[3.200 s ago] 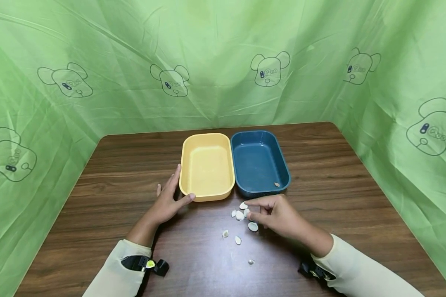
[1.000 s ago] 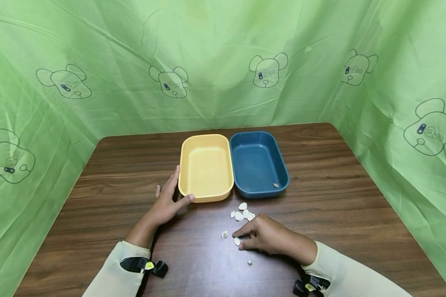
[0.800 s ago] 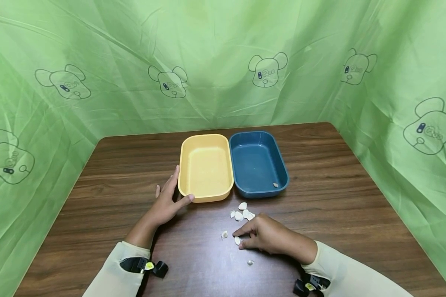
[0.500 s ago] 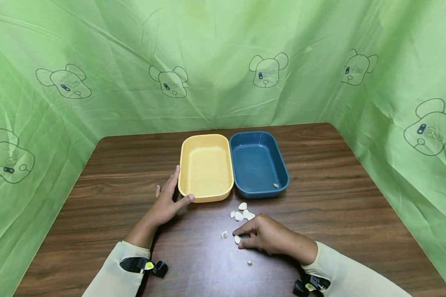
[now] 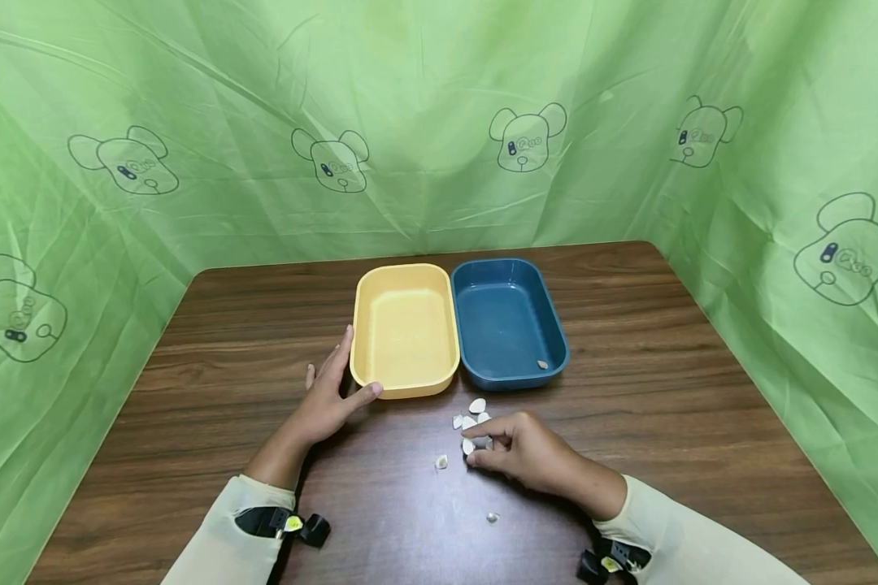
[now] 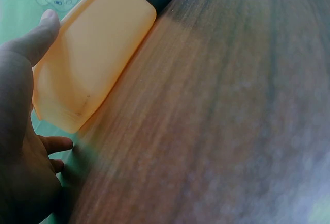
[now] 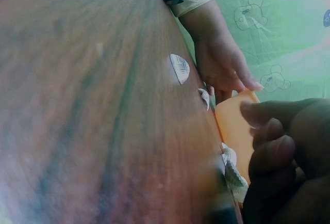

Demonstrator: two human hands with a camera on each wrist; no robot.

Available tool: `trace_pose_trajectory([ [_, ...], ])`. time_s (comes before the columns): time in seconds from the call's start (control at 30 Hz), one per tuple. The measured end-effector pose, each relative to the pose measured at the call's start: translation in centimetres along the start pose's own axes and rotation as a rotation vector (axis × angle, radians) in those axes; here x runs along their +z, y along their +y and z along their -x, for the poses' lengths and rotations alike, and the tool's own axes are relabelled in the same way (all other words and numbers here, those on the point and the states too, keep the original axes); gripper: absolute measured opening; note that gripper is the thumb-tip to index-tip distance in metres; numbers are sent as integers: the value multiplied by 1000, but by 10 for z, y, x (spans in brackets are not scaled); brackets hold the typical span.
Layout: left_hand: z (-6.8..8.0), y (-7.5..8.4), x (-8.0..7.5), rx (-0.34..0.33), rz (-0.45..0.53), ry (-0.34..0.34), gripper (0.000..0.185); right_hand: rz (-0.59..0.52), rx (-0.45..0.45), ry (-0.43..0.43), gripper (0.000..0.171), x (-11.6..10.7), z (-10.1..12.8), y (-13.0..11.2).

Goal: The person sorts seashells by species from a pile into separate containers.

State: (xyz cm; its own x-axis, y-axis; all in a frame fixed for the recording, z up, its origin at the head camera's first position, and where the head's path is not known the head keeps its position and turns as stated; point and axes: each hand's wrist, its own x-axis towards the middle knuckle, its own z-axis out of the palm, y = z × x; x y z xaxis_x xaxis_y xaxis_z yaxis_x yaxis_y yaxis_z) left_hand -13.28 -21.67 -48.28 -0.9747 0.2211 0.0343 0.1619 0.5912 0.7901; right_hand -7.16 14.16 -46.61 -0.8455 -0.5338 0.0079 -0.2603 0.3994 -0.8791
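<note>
My right hand (image 5: 530,451) is low over the table, thumb and index finger around a small white seashell (image 5: 468,446). Beside it, several more white seashells (image 5: 477,405) form a cluster, partly covered by the fingers. In the right wrist view the thumb and bent fingers (image 7: 281,152) show near shells (image 7: 229,154). My left hand (image 5: 329,402) rests against the left side and near corner of a yellow container (image 5: 410,386), fingers straight and thumb by its rim. A blue container (image 5: 512,379) stands at its right with a small brownish shell (image 5: 543,365) inside.
Two single shells lie apart on the wooden table (image 5: 666,390): one shell (image 5: 441,461) left of my right hand, another shell (image 5: 493,517) nearer me. A green curtain (image 5: 424,122) with printed bear heads encloses the back and sides.
My right hand has gone from the cluster to a shell nearer me, and over the last half second has brought that shell away from me to the cluster. The left hand stays put.
</note>
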Motion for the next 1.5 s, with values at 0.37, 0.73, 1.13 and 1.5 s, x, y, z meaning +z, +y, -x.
trace_pose_trajectory([
  [0.37,0,0,0,-8,-4,-8,111,-75,-58,229,27,-2,-2,-3],
  [0.73,1,1,0,-13,-9,-7,110,-125,-115,513,28,-19,-7,-2],
  [1.13,0,0,1,-8,-12,-4,110,-158,18,694,26,-44,-8,1],
  [1.5,0,-2,1,-14,-12,-2,110,-198,82,695,30,-51,-12,11],
])
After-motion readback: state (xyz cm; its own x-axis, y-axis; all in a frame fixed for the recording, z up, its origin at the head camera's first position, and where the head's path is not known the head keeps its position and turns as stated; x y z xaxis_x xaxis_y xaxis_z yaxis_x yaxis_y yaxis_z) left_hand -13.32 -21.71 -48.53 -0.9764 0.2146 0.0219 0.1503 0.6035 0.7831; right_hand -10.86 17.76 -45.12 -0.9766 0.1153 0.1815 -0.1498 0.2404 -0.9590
